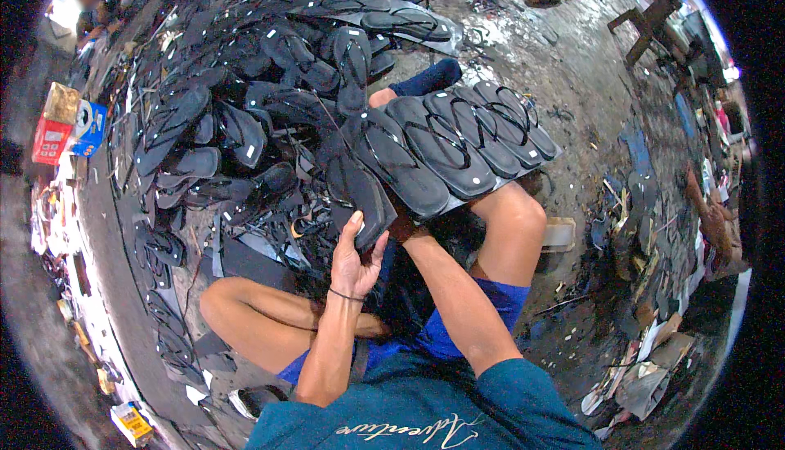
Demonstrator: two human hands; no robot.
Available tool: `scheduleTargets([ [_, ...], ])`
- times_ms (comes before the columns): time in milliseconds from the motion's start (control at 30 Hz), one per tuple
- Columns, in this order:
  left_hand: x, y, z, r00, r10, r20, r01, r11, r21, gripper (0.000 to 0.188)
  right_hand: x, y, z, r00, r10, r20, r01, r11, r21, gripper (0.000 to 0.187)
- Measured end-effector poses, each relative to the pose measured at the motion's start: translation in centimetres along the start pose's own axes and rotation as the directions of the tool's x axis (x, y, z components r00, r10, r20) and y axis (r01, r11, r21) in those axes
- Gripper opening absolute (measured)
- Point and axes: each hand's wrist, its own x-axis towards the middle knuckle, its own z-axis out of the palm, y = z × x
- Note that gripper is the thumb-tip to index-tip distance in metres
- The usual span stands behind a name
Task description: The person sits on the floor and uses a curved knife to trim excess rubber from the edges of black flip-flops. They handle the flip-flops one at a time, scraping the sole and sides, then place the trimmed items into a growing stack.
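My left hand (358,267) is closed around the heel end of a black flip-flop (350,182), with the thumb on top and the fingers at the side. That flip-flop slants away from me toward the pile. My right hand (404,228) reaches under and behind it; its fingers are hidden in shadow below the soles. To the right, a row of several black flip-flops (448,154) with thin dark straps lies side by side across my bent knee. A pale flat edge (500,184) shows under this row.
A big heap of black flip-flops (184,123) spreads ahead and left. Dark scraps (253,264) lie by my left knee. A red box (53,141) and a blue box (88,129) stand far left. Debris (650,376) litters the right floor; a dark stand (650,29) rises far right.
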Motion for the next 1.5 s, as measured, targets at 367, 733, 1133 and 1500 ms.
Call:
scheduleTargets([
  [367,-16.0,10.2,-3.4,0.679,0.51,0.528,-0.034,-0.697,0.717,0.091,-7.6,-4.5,-0.3,0.964,-0.194,-0.183,0.26,0.837,0.482,0.035],
  [733,-21.3,13.5,-0.8,0.454,0.71,0.539,-0.666,-0.132,0.734,0.038,-21.9,21.2,-13.1,0.591,0.618,-0.519,0.025,0.629,0.777,0.027],
  [1133,-19.4,6.4,-2.6,0.706,0.548,0.449,-0.518,-0.034,0.855,0.039,-34.6,26.3,-12.5,0.259,0.359,-0.897,-0.332,0.905,0.267,0.032],
  [1500,-15.4,3.9,-4.6,0.843,0.468,0.264,-0.501,0.506,0.702,0.025,-28.0,25.8,-8.8,0.534,-0.101,-0.839,-0.281,0.915,-0.289,0.045],
])
